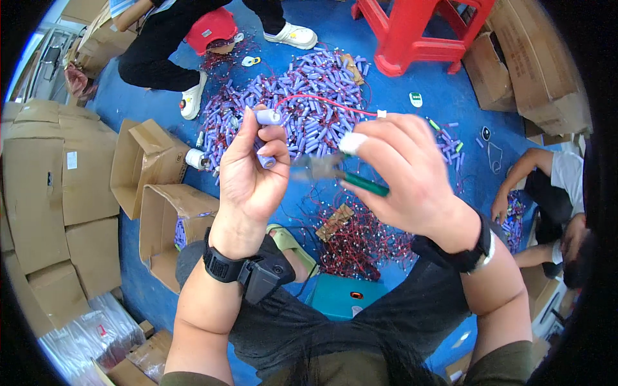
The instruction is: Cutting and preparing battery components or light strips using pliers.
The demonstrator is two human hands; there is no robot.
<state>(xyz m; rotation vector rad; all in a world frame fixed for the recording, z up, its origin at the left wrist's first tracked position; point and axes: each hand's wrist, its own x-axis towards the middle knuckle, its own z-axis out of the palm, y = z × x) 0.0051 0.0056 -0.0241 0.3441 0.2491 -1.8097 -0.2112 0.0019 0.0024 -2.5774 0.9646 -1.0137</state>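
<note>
My left hand (251,174) pinches a purple cylindrical battery cell (268,117) between thumb and fingertips. A second purple cell (266,161) sits lower, among its curled fingers. From the pinched cell a red wire (322,99) arcs right to a small white connector (382,114) beside my right hand (405,174). That hand is closed around green-handled pliers (364,183), whose metal jaws, smeared by motion, point toward the left hand. Something white covers a fingertip of my right hand. Below both hands, a large heap of purple cells (315,71) with red wires spreads over the blue floor.
A tangle of red wires (367,248) lies nearer me, before a teal box (335,297). Open cardboard boxes (151,222) stand at left, a red stool (418,38) at far right. One person (161,58) sits beyond the heap; another (553,186) is at right.
</note>
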